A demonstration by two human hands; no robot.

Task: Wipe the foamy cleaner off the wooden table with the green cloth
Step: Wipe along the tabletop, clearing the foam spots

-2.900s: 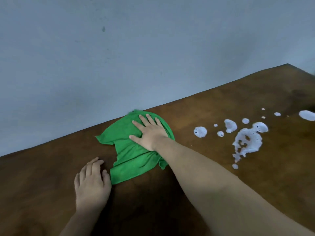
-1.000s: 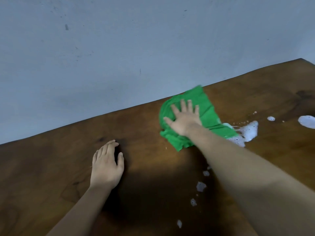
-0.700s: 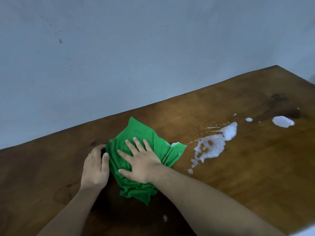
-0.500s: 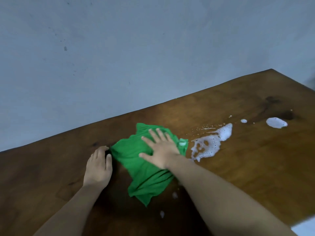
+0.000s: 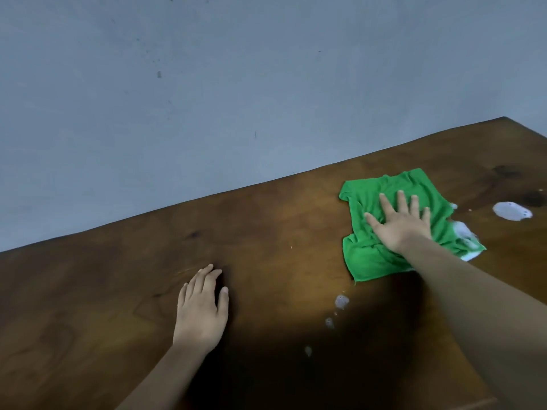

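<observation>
— Where is the green cloth (image 5: 367,261)?

— Crumpled on the right part of the wooden desk (image 5: 266,226), near its far edge. The right hand (image 5: 399,226) lies flat on top of it, fingers straight and spread, palm pressing down; it clasps nothing.

— And the left hand (image 5: 201,309)?

— Flat on bare wood, well apart from the cloth, toward the near left. Its fingers are straight and close together, the thumb out to the side; it holds nothing.

— Is any foam showing?

— Yes. A white foam streak (image 5: 463,232) shows at the cloth's right edge, touching it and partly covered by it. An oval foam blob (image 5: 511,211) sits further right, apart from the cloth. A few small foam spots (image 5: 341,301) trail toward the near edge, below the cloth's lower left corner, in shadow.

— What lies behind?

— A plain grey-blue wall (image 5: 236,84) with a few small dark marks, meeting the desk's far edge.
</observation>
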